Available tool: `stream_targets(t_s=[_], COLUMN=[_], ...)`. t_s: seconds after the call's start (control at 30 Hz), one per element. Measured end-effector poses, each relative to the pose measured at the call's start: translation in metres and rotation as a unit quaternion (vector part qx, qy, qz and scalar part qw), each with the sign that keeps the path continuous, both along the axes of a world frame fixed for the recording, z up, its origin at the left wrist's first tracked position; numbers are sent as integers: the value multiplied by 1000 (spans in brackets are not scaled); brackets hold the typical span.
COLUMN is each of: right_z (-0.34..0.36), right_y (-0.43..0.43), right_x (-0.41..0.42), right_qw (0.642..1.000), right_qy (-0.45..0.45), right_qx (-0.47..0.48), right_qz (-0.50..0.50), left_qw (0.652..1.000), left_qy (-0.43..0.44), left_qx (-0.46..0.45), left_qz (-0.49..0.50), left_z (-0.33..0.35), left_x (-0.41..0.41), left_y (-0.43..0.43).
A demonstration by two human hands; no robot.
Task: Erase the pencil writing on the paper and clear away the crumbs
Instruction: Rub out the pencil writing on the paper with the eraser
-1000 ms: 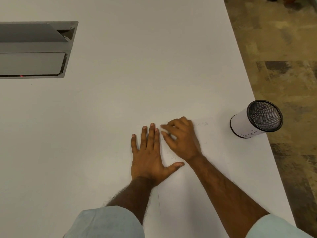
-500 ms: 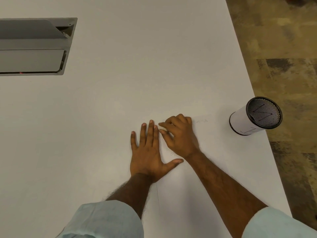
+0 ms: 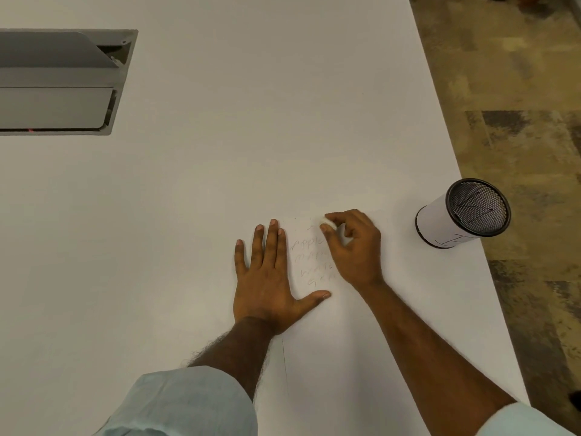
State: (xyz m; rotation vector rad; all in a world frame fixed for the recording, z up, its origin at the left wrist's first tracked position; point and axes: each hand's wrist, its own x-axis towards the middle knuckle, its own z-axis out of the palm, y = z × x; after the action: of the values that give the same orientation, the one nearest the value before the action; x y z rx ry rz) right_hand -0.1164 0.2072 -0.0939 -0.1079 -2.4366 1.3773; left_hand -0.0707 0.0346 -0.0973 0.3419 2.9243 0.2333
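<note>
Your left hand [image 3: 267, 278] lies flat, fingers straight, on the left edge of the paper [image 3: 314, 328], which rests on the white bench [image 3: 220, 152]. Your right hand [image 3: 355, 247] pinches a small white eraser [image 3: 325, 222] between thumb and fingertips at the top of the paper, just above the faint pencil writing [image 3: 311, 259] (one line reads "apple"). A mesh cup [image 3: 462, 212] stands apart at the right, near the bench edge.

Office — cable hatch [image 3: 63, 83], mesh pen cup [image 3: 462, 215]

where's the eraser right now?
Head view, centre-right: the white eraser is pinched by the right hand at the top of the paper, just above the pencil writing, right of the flat left hand.
</note>
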Motion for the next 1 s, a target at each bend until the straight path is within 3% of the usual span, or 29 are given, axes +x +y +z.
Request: stream_targets(t_s=[0.13, 0.23, 0.4, 0.5, 0.6, 0.7, 0.8, 0.9, 1.0], right_z=[-7, -11, -9, -7, -7, -5, -1, -1, -5], right_y=[-9, -12, -9, -10, -15, -13, -12, -20, -23], right_x=[-1, -2, -5, -3, -2, -11, -15, -4, 6], right_qw=[984, 975, 988, 988, 968, 969, 978, 987, 977], right_qy=[18, 15, -19, 16, 28, 0, -23, -10, -10], right_qx=[144, 216, 140, 152, 221, 248, 204, 158, 200], right_qz=[103, 42, -67, 17, 113, 24, -41, 8, 68], left_qw=[1000, 1000, 1000, 1000, 1000, 1000, 1000, 1000, 1000], left_qy=[1, 0, 3, 2, 2, -4, -6, -10, -6], left_qx=[2, 6, 9, 10, 8, 6, 8, 2, -1], left_qz=[1, 1, 0, 0, -1, 1, 1, 0, -2], left_z=[1, 0, -2, -1, 1, 0, 0, 1, 3], left_x=[0, -1, 0, 0, 0, 0, 0, -1, 0], left_y=[-1, 0, 0, 0, 0, 0, 0, 0, 0])
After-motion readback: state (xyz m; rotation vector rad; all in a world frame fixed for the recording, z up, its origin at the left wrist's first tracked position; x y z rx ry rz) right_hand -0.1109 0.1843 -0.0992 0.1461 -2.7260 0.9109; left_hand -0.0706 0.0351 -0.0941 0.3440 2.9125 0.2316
